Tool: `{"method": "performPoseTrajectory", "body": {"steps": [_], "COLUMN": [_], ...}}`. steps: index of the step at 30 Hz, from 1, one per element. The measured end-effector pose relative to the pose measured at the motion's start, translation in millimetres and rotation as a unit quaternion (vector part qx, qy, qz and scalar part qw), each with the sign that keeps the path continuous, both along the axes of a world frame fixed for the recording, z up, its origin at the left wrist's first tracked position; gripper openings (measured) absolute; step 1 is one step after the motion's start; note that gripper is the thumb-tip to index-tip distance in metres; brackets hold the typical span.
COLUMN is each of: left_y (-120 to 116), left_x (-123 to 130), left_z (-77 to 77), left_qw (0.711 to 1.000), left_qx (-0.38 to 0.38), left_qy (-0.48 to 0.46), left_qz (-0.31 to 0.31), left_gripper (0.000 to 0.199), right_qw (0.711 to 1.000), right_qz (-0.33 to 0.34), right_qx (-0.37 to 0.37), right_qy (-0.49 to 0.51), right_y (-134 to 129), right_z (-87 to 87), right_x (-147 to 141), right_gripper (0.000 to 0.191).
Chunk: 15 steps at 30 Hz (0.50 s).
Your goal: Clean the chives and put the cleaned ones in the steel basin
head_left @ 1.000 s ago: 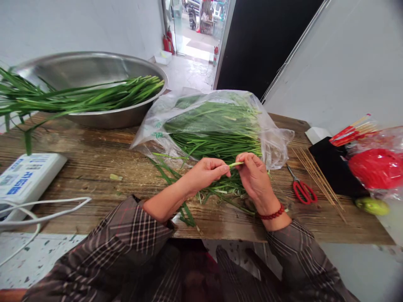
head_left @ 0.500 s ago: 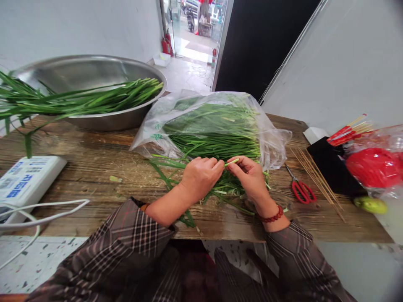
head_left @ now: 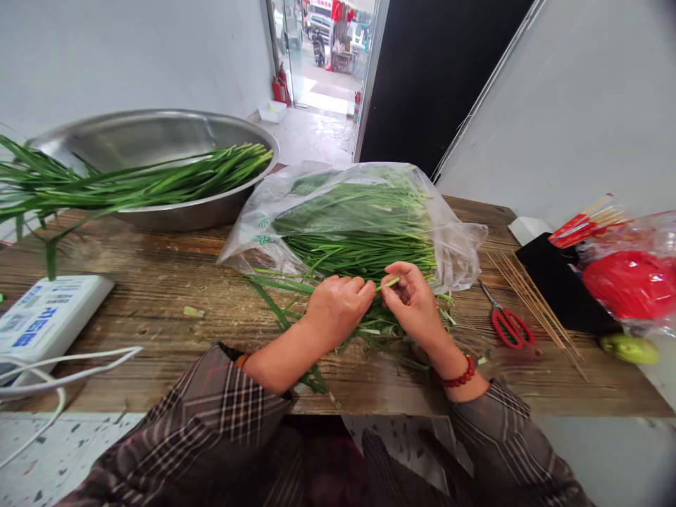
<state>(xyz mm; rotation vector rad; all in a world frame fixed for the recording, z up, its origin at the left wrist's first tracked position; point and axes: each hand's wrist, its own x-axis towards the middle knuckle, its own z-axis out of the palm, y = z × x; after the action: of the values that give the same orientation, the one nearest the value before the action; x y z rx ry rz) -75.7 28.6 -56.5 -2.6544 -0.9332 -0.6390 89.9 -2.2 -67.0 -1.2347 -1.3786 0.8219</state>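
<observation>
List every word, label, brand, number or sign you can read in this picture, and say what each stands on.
Nothing can be read with certainty.
Clear plastic bag: green printed characters, too blurred to read.
White boxy object: large blue characters and smaller print, too blurred or small to read.
Small red-and-white sign outdoors, at the picture's top edge: too small to read.

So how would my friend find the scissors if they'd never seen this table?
Start at the wooden table and look to the right of the right hand. The scissors lie there, just left of some long thin sticks. Unlike those straight brown sticks, they have two red looped handles and a short metal tip.
</observation>
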Motion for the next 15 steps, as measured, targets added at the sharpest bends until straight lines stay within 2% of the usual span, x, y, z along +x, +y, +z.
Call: {"method": "performPoseTrajectory", "body": {"steps": [7, 11, 15], "left_y": [-0.5, 0.6, 3.6], "left_x": [1.7, 1.1, -0.4], "left_z": [-1.6, -2.1, -1.7], "left_qw": [1.0, 0.998, 0.991], "left_qx": [-0.018, -0.069, -0.129], "left_qy": [0.022, 0.006, -0.042], "left_qz": [-0.008, -0.003, 0.006], "left_gripper": [0.015, 0.02, 0.028], "right_qw": [0.994, 0.991, 0.98], "right_qz": [-0.065, -0.074, -0.131], "right_qx": [0.042, 0.058, 0.094], "right_qy": [-0.078, -0.094, -0.115], "right_y": [0.7, 0.7, -1.1], "right_z": [-6.2, -7.7, -2.0], "right_x": [-4.2, 1.4, 12.0], "right_gripper": [0.025, 0.021, 0.01]}}
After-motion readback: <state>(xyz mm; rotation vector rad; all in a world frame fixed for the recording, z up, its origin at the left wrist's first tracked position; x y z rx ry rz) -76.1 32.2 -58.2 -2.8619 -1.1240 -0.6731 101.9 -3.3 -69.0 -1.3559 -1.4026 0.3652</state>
